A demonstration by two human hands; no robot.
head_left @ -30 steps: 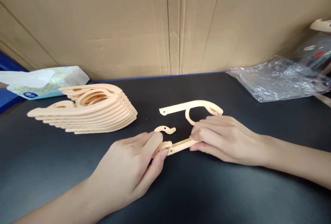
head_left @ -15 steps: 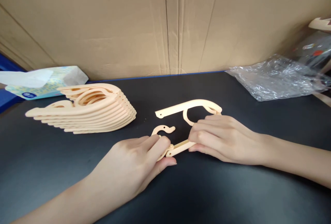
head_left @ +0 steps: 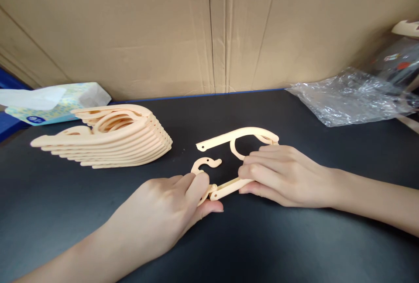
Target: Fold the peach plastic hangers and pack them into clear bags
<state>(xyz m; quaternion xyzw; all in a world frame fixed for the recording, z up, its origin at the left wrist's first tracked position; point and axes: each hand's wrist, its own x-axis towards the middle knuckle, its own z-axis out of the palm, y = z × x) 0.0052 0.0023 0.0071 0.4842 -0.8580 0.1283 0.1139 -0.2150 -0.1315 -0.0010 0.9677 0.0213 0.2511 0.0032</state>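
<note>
A peach plastic folding hanger lies on the black table between my hands. My right hand is closed over its hub and the inner end of its near arm. My left hand pinches the outer end piece of that near arm between thumb and fingers. The small curved tip of that piece pokes out above my left fingers. The far arm points left, free of both hands.
A stack of several folded peach hangers sits at the left. Behind it lies a tissue pack. Crumpled clear plastic bags lie at the right. A cardboard wall closes off the back.
My left hand has shifted its grip on the end piece, thumb sliding underneath; the hanger has turned slightly. My right hand has stayed put.
</note>
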